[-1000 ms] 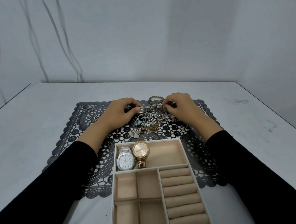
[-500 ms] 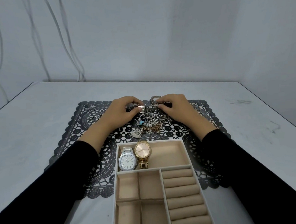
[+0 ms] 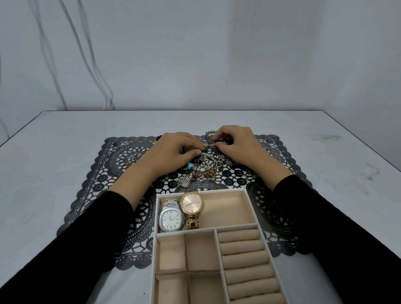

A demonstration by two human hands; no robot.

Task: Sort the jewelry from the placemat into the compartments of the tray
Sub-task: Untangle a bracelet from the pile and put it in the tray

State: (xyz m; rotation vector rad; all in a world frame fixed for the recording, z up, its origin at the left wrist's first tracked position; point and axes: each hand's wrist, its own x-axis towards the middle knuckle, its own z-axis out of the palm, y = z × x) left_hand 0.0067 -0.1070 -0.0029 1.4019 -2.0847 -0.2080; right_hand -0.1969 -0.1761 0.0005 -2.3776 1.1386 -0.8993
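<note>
Your left hand [image 3: 174, 151] reaches out over the far half of the placemat [image 3: 98, 180], the forearm running in from the lower left in a black sleeve [image 3: 60, 247], wrist low and knuckles up. Its fingers are curled in tight and the tips pinch into the left edge of the jewelry pile [image 3: 203, 166]. Which piece you have there, I cannot tell. Your right hand [image 3: 237, 145] mirrors it from the other side, palm down and fingers curled. Thumb and forefinger nip a dark strand at the top of the pile, just beside a bracelet [image 3: 211, 135] at the pile's far edge. Your two sets of fingertips are close together, almost meeting over the heap.

That pile sits on the mat between your wrists, a tangle of chains, pearls, silver and gold links, and one turquoise bead. A silver brooch [image 3: 183, 181] lies at its near-left edge, apart from both hands, and a few thin hoops [image 3: 122, 147] rest near the mat's far-left corner.

Closer to you, the tray [image 3: 251, 209] overlaps the mat's near edge. Its wide far compartment holds a silver watch [image 3: 171, 219] and a gold watch [image 3: 192, 205], side by side and touching at the left end. Ring rolls [image 3: 244, 258] run down the tray's right side, with four small compartments to their left, all of it on the grey table [image 3: 44, 160]
</note>
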